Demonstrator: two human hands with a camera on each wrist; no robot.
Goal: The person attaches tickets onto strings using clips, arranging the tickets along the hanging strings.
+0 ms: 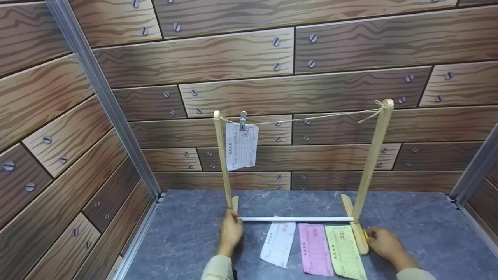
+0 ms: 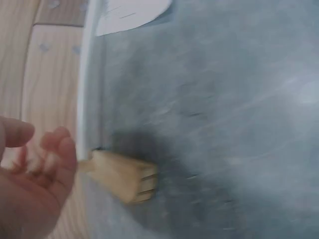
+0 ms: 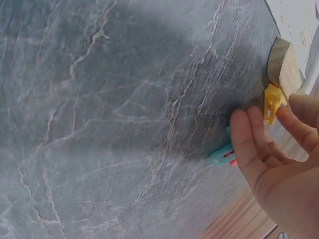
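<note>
My left hand (image 1: 230, 229) is by the foot of the left wooden post (image 1: 223, 163). In the left wrist view its thumb and fingers are apart and nothing shows between them; a wooden foot (image 2: 122, 177) lies just past them. My right hand (image 1: 387, 245) is beside the right wooden foot (image 1: 360, 239). Its thumb and index finger pinch a yellow plastic clip (image 3: 271, 104) at one end, close to the foot's end. Under the other fingers lies a teal clip (image 3: 223, 155), partly hidden, with a bit of pink beside it.
A string (image 1: 311, 117) joins both posts; a grey clip (image 1: 243, 121) holds a white slip (image 1: 241, 147) on it. A white rod (image 1: 295, 219) links the posts low down. White (image 1: 278, 243), pink (image 1: 316, 249) and yellow-green (image 1: 345, 251) slips lie on the table in front.
</note>
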